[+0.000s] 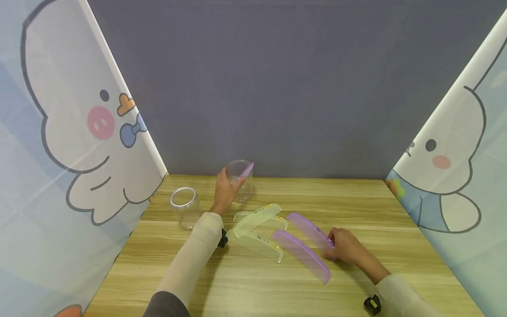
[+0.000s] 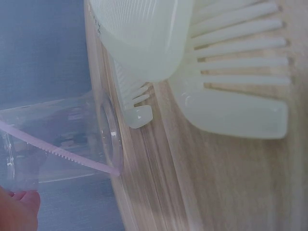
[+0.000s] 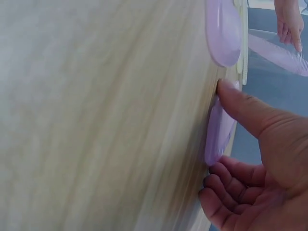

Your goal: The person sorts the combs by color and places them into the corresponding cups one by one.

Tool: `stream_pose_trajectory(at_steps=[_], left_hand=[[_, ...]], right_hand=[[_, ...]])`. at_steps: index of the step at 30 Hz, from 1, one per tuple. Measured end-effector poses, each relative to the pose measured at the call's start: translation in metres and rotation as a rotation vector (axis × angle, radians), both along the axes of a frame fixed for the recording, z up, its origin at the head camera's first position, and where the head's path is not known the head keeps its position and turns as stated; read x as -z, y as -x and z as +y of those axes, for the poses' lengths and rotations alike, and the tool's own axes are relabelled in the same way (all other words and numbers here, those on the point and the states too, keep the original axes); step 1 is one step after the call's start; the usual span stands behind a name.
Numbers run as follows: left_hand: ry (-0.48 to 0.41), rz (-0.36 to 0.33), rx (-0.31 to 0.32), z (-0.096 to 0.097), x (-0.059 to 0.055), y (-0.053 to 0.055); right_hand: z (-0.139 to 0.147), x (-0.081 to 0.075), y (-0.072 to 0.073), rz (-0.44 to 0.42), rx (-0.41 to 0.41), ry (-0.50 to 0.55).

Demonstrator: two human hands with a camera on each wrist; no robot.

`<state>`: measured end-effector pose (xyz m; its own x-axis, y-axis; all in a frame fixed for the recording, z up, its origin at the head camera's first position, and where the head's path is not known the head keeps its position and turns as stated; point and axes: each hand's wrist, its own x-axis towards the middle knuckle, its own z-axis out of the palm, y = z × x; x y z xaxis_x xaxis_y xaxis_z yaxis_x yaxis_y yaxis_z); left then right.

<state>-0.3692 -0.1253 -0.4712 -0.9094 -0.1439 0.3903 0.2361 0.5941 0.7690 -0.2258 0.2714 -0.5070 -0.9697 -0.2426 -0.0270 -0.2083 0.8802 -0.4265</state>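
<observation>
The right grip [image 1: 343, 246] pinches one end of a smooth purple comb [image 1: 310, 228] on the wood-grained desk [image 1: 158, 264], apparently picking it up, the next move likely needing a lift toward the clear round jar [image 1: 246, 193] in the left grip [image 1: 226, 190], beyond curved, fine-toothed pale-green combs [image 1: 253, 222].

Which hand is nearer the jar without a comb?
Left: the left hand is just right of that jar, at the other jar; the right hand is farther right, at a purple comb.
</observation>
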Motion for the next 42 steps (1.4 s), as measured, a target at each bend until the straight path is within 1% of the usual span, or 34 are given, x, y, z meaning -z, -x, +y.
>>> stream_pose_trajectory(at_steps=[2, 7, 12, 18, 23, 28, 33, 42], left_hand=[[-0.002, -0.007, 0.000, 0.000, 0.000, -0.001], [0.007, -0.021, -0.001, 0.000, 0.001, 0.000], [0.004, -0.021, -0.001, 0.000, 0.002, 0.001], [0.010, -0.020, -0.006, -0.001, 0.002, 0.002], [0.003, -0.015, -0.005, 0.000, 0.001, 0.002], [0.001, -0.015, -0.005, -0.001, 0.001, 0.001], [0.006, -0.035, 0.005, -0.003, 0.000, 0.002], [0.010, -0.033, 0.004, -0.002, 0.001, 0.003]], right_hand=[[-0.001, 0.000, -0.001, -0.007, 0.024, -0.004], [-0.002, 0.001, -0.003, -0.002, 0.045, 0.004], [0.000, 0.004, -0.003, 0.046, 0.045, 0.017], [0.004, 0.009, -0.002, 0.129, 0.038, 0.053], [0.007, 0.009, 0.000, 0.193, 0.036, 0.076], [0.007, 0.005, 0.006, 0.222, 0.037, 0.090], [0.006, -0.001, 0.012, 0.241, 0.035, 0.118], [-0.003, -0.013, 0.031, 0.271, 0.021, 0.108]])
